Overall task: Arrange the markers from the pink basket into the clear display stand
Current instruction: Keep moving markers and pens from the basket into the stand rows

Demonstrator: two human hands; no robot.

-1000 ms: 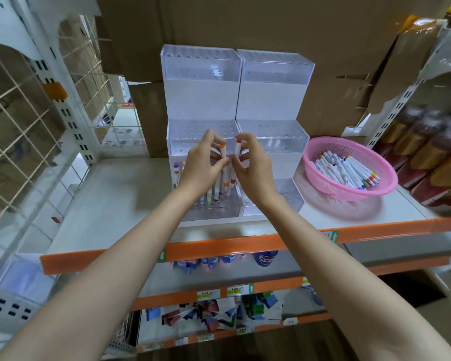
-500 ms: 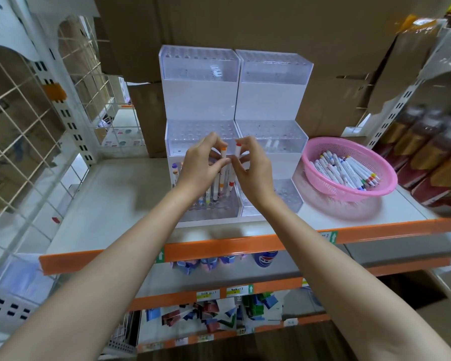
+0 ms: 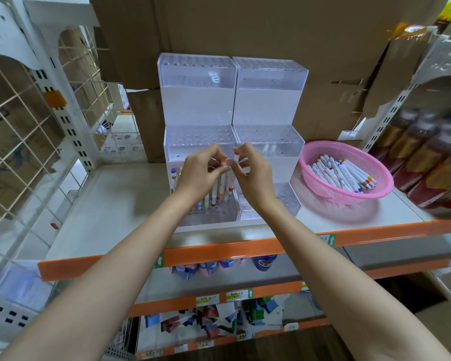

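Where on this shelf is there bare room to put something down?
Widest: the shelf between the wire grid and the display stand. A narrower strip lies before the pink basket. Crowded: the stand's front, where the left hand and right hand grip markers.

Shelf (image 3: pixel 110 204), white with an orange front edge.
- Clear display stand (image 3: pixel 232 105): centre, three stepped tiers; standing markers (image 3: pixel 214 194) in the lowest left tier.
- Left hand (image 3: pixel 201 173): in front of the stand, pinching an orange-capped marker (image 3: pixel 223 175).
- Right hand (image 3: pixel 255 175): just beside the left hand at its 3 o'clock, pinching a red-capped marker (image 3: pixel 235 158).
- Pink basket (image 3: pixel 349 198): 3 o'clock of the stand, holding loose markers (image 3: pixel 341 173).
- Bottles (image 3: pixel 427 157): 3 o'clock of the basket, blurred.
- Cardboard boxes (image 3: pixel 245 22): 12 o'clock, behind the stand.
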